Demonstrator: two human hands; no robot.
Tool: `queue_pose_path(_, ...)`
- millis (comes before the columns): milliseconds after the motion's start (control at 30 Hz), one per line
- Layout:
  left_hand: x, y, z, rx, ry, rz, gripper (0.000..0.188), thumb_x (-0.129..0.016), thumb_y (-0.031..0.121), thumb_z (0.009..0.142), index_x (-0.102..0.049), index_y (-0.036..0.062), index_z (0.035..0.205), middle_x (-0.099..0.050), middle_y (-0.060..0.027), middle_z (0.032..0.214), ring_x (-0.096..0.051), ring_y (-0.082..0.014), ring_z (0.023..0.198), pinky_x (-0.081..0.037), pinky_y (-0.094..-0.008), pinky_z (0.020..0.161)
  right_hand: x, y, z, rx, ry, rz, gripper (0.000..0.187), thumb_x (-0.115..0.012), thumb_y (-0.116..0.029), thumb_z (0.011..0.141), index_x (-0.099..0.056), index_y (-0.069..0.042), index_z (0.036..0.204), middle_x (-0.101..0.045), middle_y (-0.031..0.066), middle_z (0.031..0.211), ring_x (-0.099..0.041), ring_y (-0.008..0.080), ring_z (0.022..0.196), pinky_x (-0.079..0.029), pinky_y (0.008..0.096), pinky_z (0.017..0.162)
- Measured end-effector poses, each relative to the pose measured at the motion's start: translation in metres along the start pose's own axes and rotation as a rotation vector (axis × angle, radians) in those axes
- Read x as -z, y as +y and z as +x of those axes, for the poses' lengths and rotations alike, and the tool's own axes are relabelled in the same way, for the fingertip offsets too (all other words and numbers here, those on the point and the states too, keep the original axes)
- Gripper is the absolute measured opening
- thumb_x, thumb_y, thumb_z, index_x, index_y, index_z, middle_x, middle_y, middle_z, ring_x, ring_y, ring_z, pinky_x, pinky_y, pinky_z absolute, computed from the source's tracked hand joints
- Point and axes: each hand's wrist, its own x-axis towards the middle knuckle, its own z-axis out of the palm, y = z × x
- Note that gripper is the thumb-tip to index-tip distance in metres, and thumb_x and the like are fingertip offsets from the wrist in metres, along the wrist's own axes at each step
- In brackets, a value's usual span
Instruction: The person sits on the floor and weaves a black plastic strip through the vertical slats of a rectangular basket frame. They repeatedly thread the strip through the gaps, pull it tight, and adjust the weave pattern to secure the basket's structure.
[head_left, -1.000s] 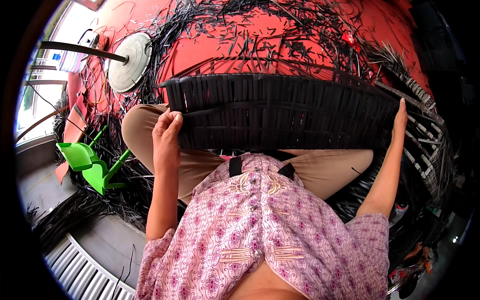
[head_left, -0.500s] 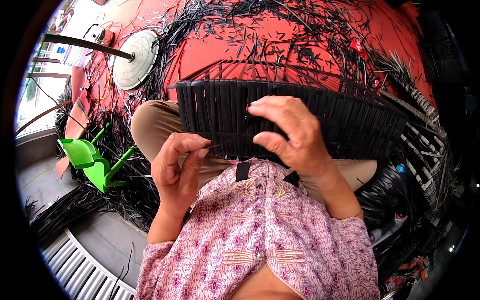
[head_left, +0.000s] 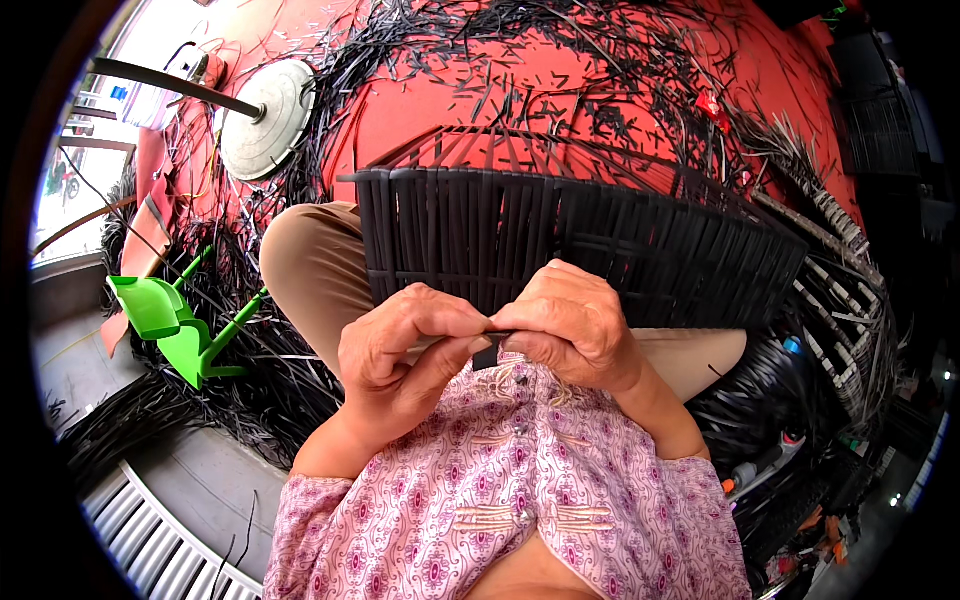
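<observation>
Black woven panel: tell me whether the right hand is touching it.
Cannot tell. In the head view, the right hand overlaps the black woven panel, hiding any contact or gap.

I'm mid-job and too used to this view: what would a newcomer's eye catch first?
The black woven piece across the middle, with left grip and right grip meeting at its near side. Then the red floor beyond, strewn with black strips, and a bright green plastic object at left.
</observation>
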Motion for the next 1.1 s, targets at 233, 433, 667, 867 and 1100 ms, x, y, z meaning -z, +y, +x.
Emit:
queue_pose_path(233, -0.008, -0.003, 0.013, 0.083, -0.087, -0.255, 0.009, -0.074, -0.004, 0.089, -0.071, -0.0027, 0.098, -0.073, -0.0122, 0.093, -0.072, -0.022, 0.087, -0.055, -0.0303, 0.078, 0.005, 0.011, -0.009, 0.0, 0.103, 0.126, 0.018, -0.08, -0.02, 0.089, -0.075, -0.005, 0.098, -0.067, 0.0071, 0.078, -0.065, 0.0254, 0.069, -0.051, 0.0381, 0.067)
queue_pose_path(433, -0.032, -0.048, 0.025, 0.426, 0.053, -0.216, 0.01, -0.068, 0.002, 0.099, -0.069, -0.0044, 0.107, -0.069, -0.0061, 0.091, -0.068, -0.0106, 0.081, -0.054, -0.0249, 0.072, 0.01, 0.008, -0.005, -0.231, 0.179, -0.077, 0.013, -0.078, -0.008, 0.089, -0.073, -0.003, 0.1, -0.069, 0.0107, 0.078, -0.067, 0.0259, 0.063, -0.051, 0.036, 0.057)
queue_pose_path(667, -0.065, -0.092, 0.04, 0.134, 0.116, 0.568, 0.019, -0.079, 0.009, 0.089, -0.07, 0.0025, 0.105, -0.071, -0.0137, 0.091, -0.073, -0.0276, 0.076, -0.057, -0.0341, 0.068, 0.005, 0.025, -0.007, -0.53, 0.301, -0.188, 0.01, -0.074, -0.005, 0.093, -0.07, 0.002, 0.098, -0.072, 0.0177, 0.085, -0.073, 0.0324, 0.073, -0.056, 0.0364, 0.064)
queue_pose_path(867, -0.08, -0.091, 0.042, 0.124, 0.125, 0.704, 0.033, -0.082, 0.01, 0.085, -0.065, 0.003, 0.112, -0.071, -0.0131, 0.091, -0.073, -0.0297, 0.077, -0.057, -0.0366, 0.067, -0.001, 0.035, -0.014, -0.594, 0.321, -0.18, 0.009, -0.073, -0.007, 0.093, -0.071, 0.002, 0.096, -0.071, 0.0197, 0.082, -0.072, 0.0343, 0.072, -0.055, 0.0379, 0.063)
queue_pose_path(1100, -0.082, -0.1, 0.036, 0.159, 0.156, 0.593, 0.029, -0.076, 0.014, 0.09, -0.063, 0.0026, 0.113, -0.071, -0.0143, 0.096, -0.073, -0.0309, 0.082, -0.057, -0.0394, 0.068, -0.004, 0.04, -0.016, -0.632, 0.344, -0.17, 0.01, -0.073, -0.008, 0.093, -0.071, 0.001, 0.094, -0.071, 0.0202, 0.08, -0.073, 0.0362, 0.073, -0.055, 0.0393, 0.063)
